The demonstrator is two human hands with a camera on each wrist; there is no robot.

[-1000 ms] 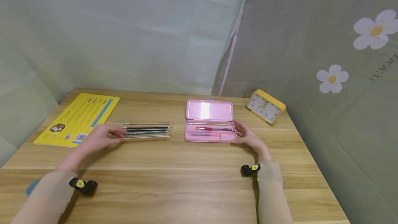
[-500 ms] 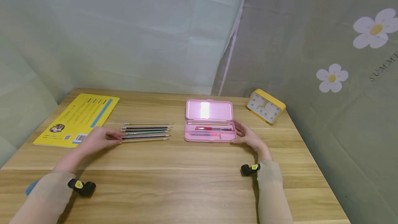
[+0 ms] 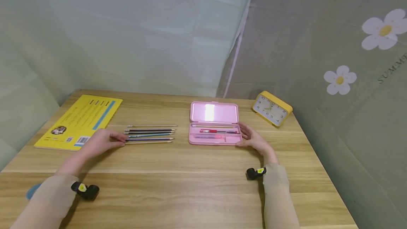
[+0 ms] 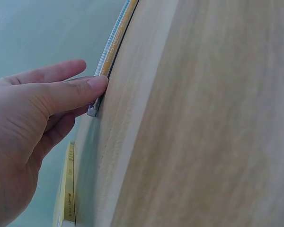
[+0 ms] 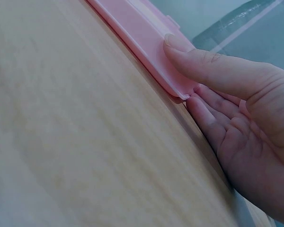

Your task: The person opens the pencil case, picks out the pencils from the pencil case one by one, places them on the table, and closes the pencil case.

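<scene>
Several pencils [image 3: 149,135] lie side by side on the table, tips to the right. At their left ends, my left hand [image 3: 103,141] pinches the front yellow pencil [image 4: 114,45]; in the left wrist view the thumb lies over it near its end, with fingers behind. A pink pencil case [image 3: 233,140] lies with its lid up. It holds a pencil [image 3: 210,127], a red pen [image 3: 208,131] and a pink-and-clear pen [image 3: 208,136]. My right hand [image 3: 254,140] holds the case's right end, its thumb at the front corner and fingers along the side.
A yellow book [image 3: 76,119] lies at the left, behind my left forearm. The yellow alarm clock [image 3: 271,109] stands at the back right. Part of a blue object [image 3: 32,191] shows beside the left sleeve. Curtains hang behind the table [image 3: 190,193].
The front pencils have spread apart, and a yellow one now lies in front of the purple one. My left hand has shifted slightly left. The right hand and the case keep their place.
</scene>
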